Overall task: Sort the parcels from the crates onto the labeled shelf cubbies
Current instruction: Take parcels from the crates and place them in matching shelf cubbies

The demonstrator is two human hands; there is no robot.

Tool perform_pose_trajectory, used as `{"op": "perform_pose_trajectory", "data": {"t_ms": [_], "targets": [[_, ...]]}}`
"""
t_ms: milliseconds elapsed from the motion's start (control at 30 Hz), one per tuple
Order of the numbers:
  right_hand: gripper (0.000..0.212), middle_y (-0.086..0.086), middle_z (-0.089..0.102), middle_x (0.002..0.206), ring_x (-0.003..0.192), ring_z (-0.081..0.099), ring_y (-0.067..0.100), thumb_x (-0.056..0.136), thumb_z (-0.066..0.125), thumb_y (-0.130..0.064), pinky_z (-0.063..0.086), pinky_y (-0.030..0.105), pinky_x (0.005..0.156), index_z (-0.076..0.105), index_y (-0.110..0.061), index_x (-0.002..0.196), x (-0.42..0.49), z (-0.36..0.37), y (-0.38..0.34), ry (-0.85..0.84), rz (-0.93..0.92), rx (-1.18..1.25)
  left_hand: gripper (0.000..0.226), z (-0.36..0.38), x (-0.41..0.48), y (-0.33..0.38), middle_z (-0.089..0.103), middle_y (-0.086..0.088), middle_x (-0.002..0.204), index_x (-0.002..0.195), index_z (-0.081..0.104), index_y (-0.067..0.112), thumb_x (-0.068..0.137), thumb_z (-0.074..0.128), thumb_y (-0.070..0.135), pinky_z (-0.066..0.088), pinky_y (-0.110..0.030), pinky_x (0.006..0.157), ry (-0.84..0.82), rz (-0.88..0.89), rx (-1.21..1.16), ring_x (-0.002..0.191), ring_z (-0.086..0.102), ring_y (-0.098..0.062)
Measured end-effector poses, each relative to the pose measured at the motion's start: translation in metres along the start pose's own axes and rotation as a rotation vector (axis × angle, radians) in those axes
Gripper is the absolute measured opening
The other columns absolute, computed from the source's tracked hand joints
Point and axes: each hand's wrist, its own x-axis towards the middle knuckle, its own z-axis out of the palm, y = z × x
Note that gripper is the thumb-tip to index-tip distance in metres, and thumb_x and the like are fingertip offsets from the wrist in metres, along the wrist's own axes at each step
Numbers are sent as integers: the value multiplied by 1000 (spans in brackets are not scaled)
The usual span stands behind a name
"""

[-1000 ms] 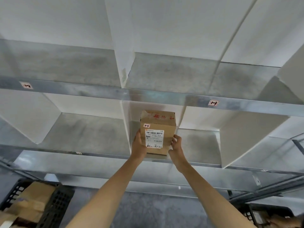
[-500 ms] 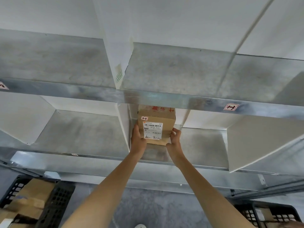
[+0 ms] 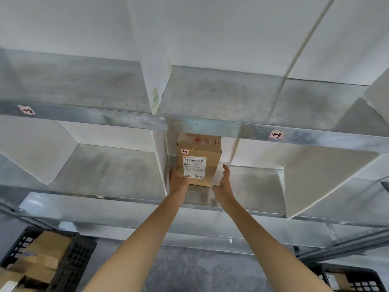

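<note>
One parcel standing tall inside the cubby, just ahead of both hands. Left hand flat against its left side, touching. Right hand spread, fingers straight, just beside its right side, not touching. Looks nearly placed; maybe needs only a small push straight back from the nearer left hand.

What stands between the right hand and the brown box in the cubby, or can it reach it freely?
Likely yes, it can reach. The right hand is open just beside the brown box, apart from its right side, with only bare shelf between them.
</note>
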Motion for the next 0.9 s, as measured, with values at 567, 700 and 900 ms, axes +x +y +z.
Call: {"op": "perform_pose_trajectory", "data": {"t_ms": [567, 700, 900], "targets": [[32, 7, 53, 116, 110, 49, 25, 93, 39, -19, 40, 36, 95, 49, -7, 120, -81, 5, -60, 211, -504, -205, 29, -41, -111, 58, 63, -16, 114, 110, 60, 4, 96, 36, 13, 38, -25, 76, 55, 284, 102, 107, 57, -30], [17, 2, 58, 100, 93, 53, 16, 95, 39, -21, 43, 31, 83, 54, -16, 98, -109, 28, -84, 179, -647, -202, 22, -75, -133, 56, 69, -10, 97, 100, 59, 12, 95, 38, 17, 43, -24, 71, 61, 439, 127, 92, 63, -23], [20, 0, 58, 85, 79, 54, 15, 98, 37, -16, 42, 28, 68, 53, -13, 89, -162, 95, -121, 102, -769, -175, 24, -161, -172, 61, 70, 5, 83, 90, 61, 22, 95, 39, 28, 50, -32, 69, 318, 653, 339, 79, 63, -15]]}}
